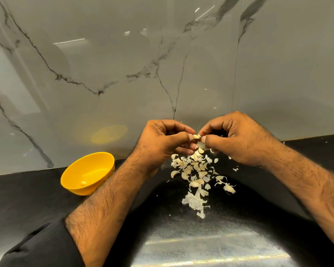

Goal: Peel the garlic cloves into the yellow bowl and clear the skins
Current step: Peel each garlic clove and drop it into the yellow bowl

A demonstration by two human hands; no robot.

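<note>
Left hand [162,140] & right hand [237,139] both pinch one garlic clove [196,136] w/ curled fingertips, above the pile of cloves & skins [196,170] mid-counter [37,199]. Yellow bowl [88,173], one clove inside, sits near counter's back edge, left.

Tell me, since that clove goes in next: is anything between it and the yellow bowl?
Only the left hand itself, which pinches the clove with the right hand. The counter toward the yellow bowl shows nothing blocking.

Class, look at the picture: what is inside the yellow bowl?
One small pale piece, likely a peeled clove, lies inside the yellow bowl. The left forearm covers the bowl's right edge.
</note>
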